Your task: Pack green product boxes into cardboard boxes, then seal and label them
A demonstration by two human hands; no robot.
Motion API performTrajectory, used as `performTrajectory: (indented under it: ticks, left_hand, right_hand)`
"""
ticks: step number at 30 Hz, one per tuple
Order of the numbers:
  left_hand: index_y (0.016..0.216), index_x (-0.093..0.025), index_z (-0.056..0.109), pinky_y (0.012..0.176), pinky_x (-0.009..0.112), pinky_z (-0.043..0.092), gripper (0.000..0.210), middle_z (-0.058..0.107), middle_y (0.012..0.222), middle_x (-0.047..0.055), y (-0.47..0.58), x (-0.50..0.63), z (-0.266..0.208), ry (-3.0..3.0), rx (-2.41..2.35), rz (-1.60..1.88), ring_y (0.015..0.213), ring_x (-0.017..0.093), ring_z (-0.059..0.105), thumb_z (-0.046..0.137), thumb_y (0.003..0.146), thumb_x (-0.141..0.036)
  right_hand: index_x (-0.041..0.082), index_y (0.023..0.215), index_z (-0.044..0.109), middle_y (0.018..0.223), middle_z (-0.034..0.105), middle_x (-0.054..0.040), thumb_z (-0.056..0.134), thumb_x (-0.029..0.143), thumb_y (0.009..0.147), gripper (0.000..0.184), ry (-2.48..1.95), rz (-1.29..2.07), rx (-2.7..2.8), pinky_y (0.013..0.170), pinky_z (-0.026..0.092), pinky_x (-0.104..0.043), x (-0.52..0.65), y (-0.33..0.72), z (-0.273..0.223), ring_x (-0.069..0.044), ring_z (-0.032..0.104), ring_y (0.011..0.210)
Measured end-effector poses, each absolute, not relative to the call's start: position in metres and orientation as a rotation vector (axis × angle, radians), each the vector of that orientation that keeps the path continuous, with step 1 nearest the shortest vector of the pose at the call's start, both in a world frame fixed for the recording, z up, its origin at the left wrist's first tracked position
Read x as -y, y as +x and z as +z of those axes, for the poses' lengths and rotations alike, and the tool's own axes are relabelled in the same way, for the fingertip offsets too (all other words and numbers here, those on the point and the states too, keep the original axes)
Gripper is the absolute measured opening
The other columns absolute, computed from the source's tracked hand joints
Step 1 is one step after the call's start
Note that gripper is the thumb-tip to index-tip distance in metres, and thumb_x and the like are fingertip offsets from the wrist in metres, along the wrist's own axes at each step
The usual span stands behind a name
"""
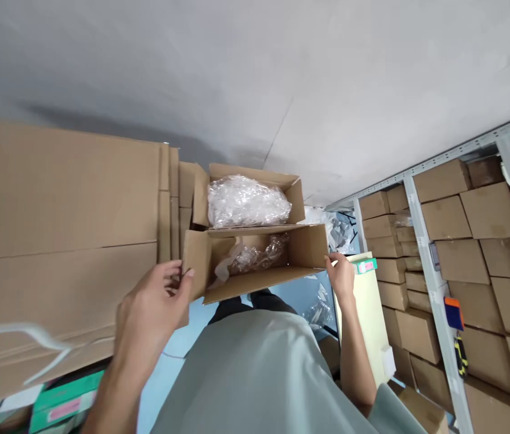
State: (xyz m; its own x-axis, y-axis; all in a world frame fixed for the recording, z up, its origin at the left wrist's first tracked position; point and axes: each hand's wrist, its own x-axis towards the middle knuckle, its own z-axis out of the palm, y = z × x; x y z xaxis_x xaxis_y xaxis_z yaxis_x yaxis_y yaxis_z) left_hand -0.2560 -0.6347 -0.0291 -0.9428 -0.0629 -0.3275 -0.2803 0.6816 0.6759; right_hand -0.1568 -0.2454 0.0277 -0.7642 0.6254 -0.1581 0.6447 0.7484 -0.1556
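Note:
An open cardboard box (241, 288) is held in front of my body, with some crumpled clear plastic wrap (259, 256) inside. My left hand (153, 304) is closed at its left end, thumb against the flap and fingers curled. At the opposite end, my right hand (340, 277) pinches the box's right edge. Directly behind stands a second open cardboard box (255, 173), touching the first. A bulky bundle of clear plastic wrap (246, 202) fills it; whatever may be inside the bundle cannot be made out.
Flattened cardboard sheets (60, 199) stand upright on the left. Metal shelving (431, 265) on the right carries many cardboard boxes (445, 217). A pale yellow board (363, 319) is beside my right arm. Green-and-white boxes (62, 401) lie low at left. A grey wall (255, 78) rises behind.

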Motion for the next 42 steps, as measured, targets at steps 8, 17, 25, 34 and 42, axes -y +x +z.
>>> performTrajectory:
  ticks: [8,17,25,34,42]
  left_hand:
    - [0.131,-0.024,0.069,0.079,0.042,0.065,0.065,0.077,0.093,0.005,-0.251,0.622,-0.009,-0.352,-2.57,1.329,0.078,0.025,0.073,0.064,0.078,-0.061]
    - [0.128,-0.022,0.068,0.068,0.041,0.059,0.07,0.068,0.078,0.002,-0.193,0.475,0.021,-0.031,-2.525,1.506,0.071,0.027,0.068,0.068,0.068,-0.058]
    - [0.135,-0.03,0.071,0.086,0.046,0.061,0.055,0.081,0.096,0.001,-0.076,0.27,0.053,0.596,-2.497,0.978,0.073,0.024,0.072,0.058,0.088,-0.058]
    - [0.147,-0.018,0.069,0.094,0.037,0.058,0.06,0.082,0.103,0.006,0.0,0.103,0.041,1.204,-2.212,0.755,0.092,0.024,0.075,0.054,0.095,-0.044]
    - [0.147,-0.016,0.069,0.093,0.034,0.056,0.054,0.082,0.111,0.007,-0.001,0.013,0.033,1.428,-2.028,0.771,0.096,0.023,0.074,0.055,0.101,-0.041]
  right_hand:
    - [0.023,0.093,0.079,0.09,0.083,-0.0081,0.055,0.052,0.102,0.039,1.103,-0.46,-2.891,0.071,0.047,-0.033,0.232,-0.099,0.05,-0.024,0.07,0.071]
    - [0.024,0.084,0.074,0.079,0.078,-0.0053,0.056,0.06,0.102,0.044,1.551,-0.72,-2.893,0.068,0.047,-0.033,0.165,0.078,0.083,-0.021,0.063,0.061]
    - [0.024,0.08,0.068,0.076,0.075,-0.0045,0.056,0.067,0.098,0.049,2.231,-0.782,-2.632,0.064,0.046,-0.032,0.094,0.276,0.088,-0.019,0.058,0.057]
    - [0.024,0.08,0.069,0.071,0.071,-0.0044,0.057,0.075,0.095,0.054,2.819,-0.691,-2.257,0.062,0.046,-0.032,0.071,0.385,0.069,-0.019,0.055,0.055]
    - [0.023,0.083,0.07,0.076,0.074,-0.0059,0.055,0.076,0.095,0.057,3.03,-0.619,-2.048,0.063,0.048,-0.031,0.061,0.379,0.06,-0.019,0.058,0.058]
